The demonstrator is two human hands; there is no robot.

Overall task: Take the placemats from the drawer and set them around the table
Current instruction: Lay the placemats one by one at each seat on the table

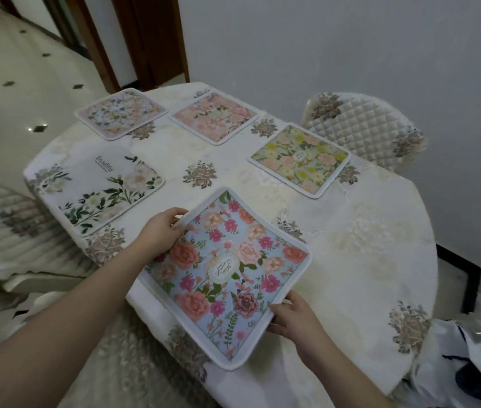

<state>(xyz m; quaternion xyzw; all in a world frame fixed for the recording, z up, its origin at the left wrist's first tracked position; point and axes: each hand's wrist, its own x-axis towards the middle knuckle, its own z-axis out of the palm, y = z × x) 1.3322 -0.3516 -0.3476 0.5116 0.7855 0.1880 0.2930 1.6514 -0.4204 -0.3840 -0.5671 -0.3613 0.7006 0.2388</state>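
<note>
Our left hand [161, 231] pinches the left edge of a blue floral placemat [227, 272] while our right hand [293, 318] grips its near right edge, holding it over the table's [365, 231] near rim. Beyond it four placemats lie flat: white [101, 187], yellow [299, 159], pink [214, 116] and pale [120, 113].

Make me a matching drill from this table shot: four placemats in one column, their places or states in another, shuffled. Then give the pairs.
Column one:
1. blue placemat
2. yellow-green placemat
3. white placemat with green leaves
4. pink placemat

Column two:
A. flat at the far side, centre
B. held by the left hand and right hand, overhanging the near edge
C. flat beside the quilted chair
D. flat at the table's left edge

Pairs: 1-B, 2-C, 3-D, 4-A
</note>
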